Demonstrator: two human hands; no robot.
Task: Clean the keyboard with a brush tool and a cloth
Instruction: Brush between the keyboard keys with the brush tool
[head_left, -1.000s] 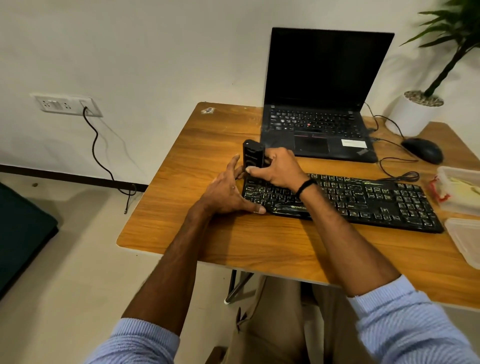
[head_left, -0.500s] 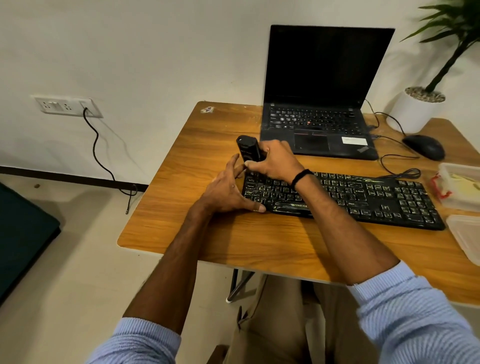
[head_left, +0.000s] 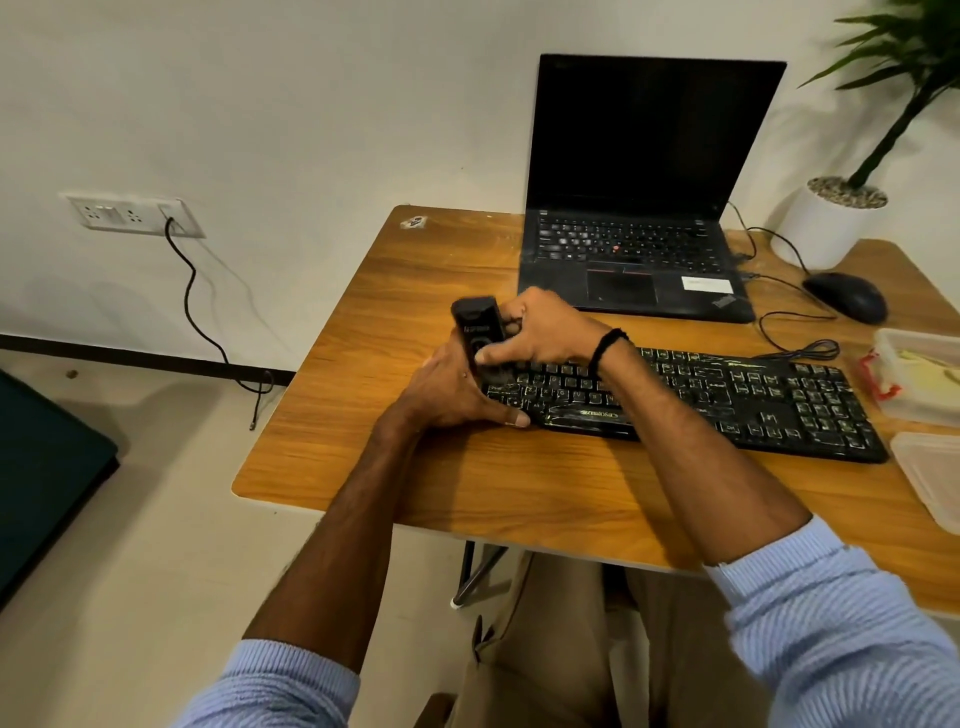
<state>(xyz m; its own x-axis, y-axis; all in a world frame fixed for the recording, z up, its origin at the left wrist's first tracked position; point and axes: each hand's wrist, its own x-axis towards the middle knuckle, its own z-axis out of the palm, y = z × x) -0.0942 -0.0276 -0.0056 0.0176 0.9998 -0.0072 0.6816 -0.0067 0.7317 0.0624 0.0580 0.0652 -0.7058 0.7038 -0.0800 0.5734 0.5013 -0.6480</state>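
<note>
Brush tool (head_left: 480, 332), at the keyboard (head_left: 753, 400) end nearest the desk's (head_left: 415, 467) left edge.
Your right hand (head_left: 545, 330) grips it, tipped lower than 1 second ago; your straight-fingered left hand (head_left: 452, 389) braces the keyboard. Brushing looks underway.

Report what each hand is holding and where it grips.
Right hand grips the black brush tool around its lower half. Left hand grips nothing; it rests against the left end of the keyboard, thumb along its front edge.

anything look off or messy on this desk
Yes. The keyboard has pale grime and smears across its keys. A cord from the wall socket hangs to the floor, its far end lying loose. A worn sticker sits on the far left corner of the table.
</note>
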